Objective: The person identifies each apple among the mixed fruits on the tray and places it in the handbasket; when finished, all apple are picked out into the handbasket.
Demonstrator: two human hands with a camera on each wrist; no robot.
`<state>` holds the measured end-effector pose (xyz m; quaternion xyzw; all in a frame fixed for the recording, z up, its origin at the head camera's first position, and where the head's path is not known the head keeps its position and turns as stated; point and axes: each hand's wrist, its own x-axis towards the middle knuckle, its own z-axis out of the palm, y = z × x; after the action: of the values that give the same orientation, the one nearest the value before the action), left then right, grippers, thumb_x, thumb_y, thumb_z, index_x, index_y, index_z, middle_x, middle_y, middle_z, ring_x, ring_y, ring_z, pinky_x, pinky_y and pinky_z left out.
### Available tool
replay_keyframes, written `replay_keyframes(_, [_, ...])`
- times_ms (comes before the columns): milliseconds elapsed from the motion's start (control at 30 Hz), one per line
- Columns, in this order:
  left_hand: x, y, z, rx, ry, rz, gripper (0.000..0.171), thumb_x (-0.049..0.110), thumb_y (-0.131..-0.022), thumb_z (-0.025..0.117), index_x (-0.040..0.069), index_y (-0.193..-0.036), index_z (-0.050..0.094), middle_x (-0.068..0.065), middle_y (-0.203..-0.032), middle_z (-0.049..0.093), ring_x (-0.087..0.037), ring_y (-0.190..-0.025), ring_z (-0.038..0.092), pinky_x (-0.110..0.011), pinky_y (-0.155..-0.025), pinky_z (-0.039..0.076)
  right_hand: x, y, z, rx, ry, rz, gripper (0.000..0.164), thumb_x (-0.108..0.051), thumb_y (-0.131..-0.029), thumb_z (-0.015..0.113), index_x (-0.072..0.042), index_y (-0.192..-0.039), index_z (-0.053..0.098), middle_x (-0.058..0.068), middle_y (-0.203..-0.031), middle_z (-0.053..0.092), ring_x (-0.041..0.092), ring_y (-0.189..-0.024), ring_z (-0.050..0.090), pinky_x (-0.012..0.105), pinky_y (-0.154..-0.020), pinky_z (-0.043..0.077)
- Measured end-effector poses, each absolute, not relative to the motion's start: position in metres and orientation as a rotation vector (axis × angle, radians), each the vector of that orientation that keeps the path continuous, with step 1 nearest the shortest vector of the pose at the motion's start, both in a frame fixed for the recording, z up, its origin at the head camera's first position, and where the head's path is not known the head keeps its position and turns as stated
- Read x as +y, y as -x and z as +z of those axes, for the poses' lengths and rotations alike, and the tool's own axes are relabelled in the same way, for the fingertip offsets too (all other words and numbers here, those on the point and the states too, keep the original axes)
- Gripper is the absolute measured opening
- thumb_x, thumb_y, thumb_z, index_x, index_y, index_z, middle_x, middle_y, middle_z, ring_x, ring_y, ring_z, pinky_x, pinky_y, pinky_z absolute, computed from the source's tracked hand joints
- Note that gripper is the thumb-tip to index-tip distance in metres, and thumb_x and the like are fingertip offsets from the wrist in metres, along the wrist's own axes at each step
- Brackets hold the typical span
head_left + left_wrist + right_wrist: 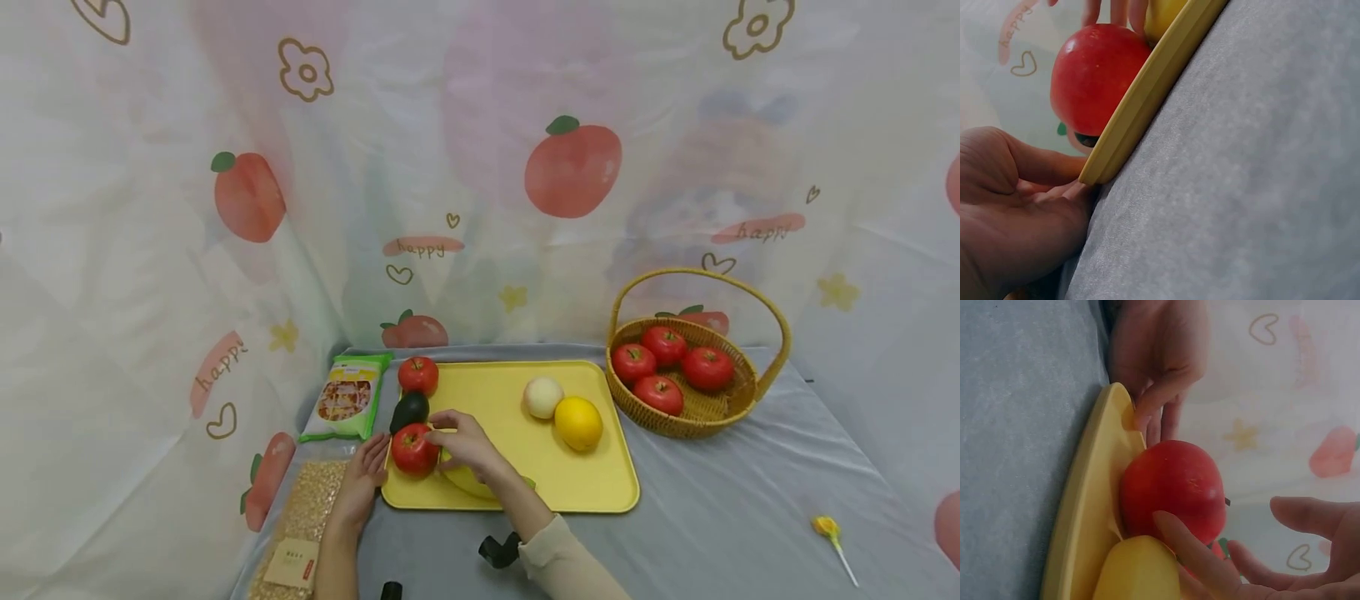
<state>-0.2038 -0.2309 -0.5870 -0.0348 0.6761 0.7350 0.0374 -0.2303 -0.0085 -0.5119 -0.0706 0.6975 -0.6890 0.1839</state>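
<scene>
My left hand (363,468) is at the left edge of the yellow tray (487,387); in the left wrist view its thumb touches the tray's rim (1141,100). Just inside that edge sits a red apple (414,451). My right hand (467,443) reaches over the tray with fingers spread beside this apple. One fingertip meets the apple (1172,484) in the right wrist view, while the thumb stands apart from it. Partly hidden under the right hand lies a curved yellow fruit (474,483) with a greenish end, seemingly a banana. Behind the apple are a dark avocado (409,411) and another red apple (417,376).
On the tray's right are a pale round fruit (543,397) and a lemon (578,423). A wicker basket (697,429) holds several red apples. Left are a green packet (347,398) and a grain bag (303,500). A yellow lollipop (827,527) lies far right.
</scene>
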Motion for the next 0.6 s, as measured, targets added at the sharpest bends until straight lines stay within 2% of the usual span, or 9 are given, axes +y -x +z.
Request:
replay_keyframes(233, [-0.229, 0.204, -0.59, 2.067, 0.094, 2.269, 0.074, -0.022, -0.089, 0.037, -0.006, -0.16, 0.023, -0.029, -0.166, 0.027, -0.042, -0.156, 0.024, -0.053, -0.125, 0.02, -0.012, 0.23, -0.516, 2.002, 0.175, -1.947, 0.05, -0.013, -0.099, 0.068, 0.008, -0.142, 0.054, 0.025, -0.148, 0.052, 0.038, -0.121, 0.061, 0.056, -0.079, 0.062])
replay_keyframes(400, [-0.229, 0.205, -0.59, 2.072, 0.11, 2.276, 0.075, -0.022, -0.089, 0.038, -0.005, -0.16, 0.024, -0.028, -0.166, 0.028, -0.042, -0.156, 0.024, -0.052, -0.125, 0.021, -0.016, 0.229, -0.518, 2.052, 0.209, -1.923, 0.048, -0.013, -0.099, 0.068, 0.006, -0.141, 0.057, 0.023, -0.144, 0.057, 0.036, -0.117, 0.064, 0.054, -0.077, 0.063])
replay_keyframes(600, [-0.233, 0.203, -0.591, 2.078, 0.108, 2.266, 0.075, -0.022, -0.089, 0.038, -0.004, -0.16, 0.025, -0.027, -0.166, 0.03, -0.04, -0.156, 0.025, -0.053, -0.125, 0.02, -0.024, 0.226, -0.523, 2.186, 0.228, -1.859, 0.046, -0.017, -0.098, 0.071, 0.001, -0.139, 0.061, 0.02, -0.14, 0.061, 0.033, -0.113, 0.068, 0.045, -0.072, 0.065])
